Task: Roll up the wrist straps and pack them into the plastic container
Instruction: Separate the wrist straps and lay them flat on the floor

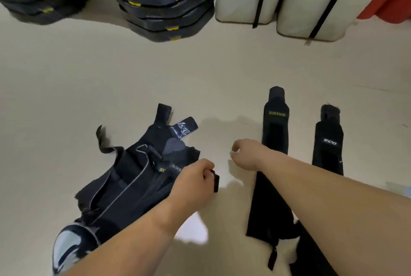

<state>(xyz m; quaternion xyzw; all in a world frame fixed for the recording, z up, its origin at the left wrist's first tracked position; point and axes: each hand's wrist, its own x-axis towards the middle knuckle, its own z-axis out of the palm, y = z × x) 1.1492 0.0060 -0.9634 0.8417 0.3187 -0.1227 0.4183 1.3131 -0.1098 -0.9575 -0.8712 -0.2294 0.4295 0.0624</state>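
Low over the beige floor (111,86), left hand (191,182) pinches a black strap end (215,183); right hand (246,155) hangs loosely curled, empty.

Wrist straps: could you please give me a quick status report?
Left hand pinches strap end at the pile; right hand loosely curled, empty. XUEYING strap and second strap lie flat, unrolled. Nothing in the way.

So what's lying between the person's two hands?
Nothing: just bare floor separates the left hand, gripping a strap end, from the right hand, in the head view.
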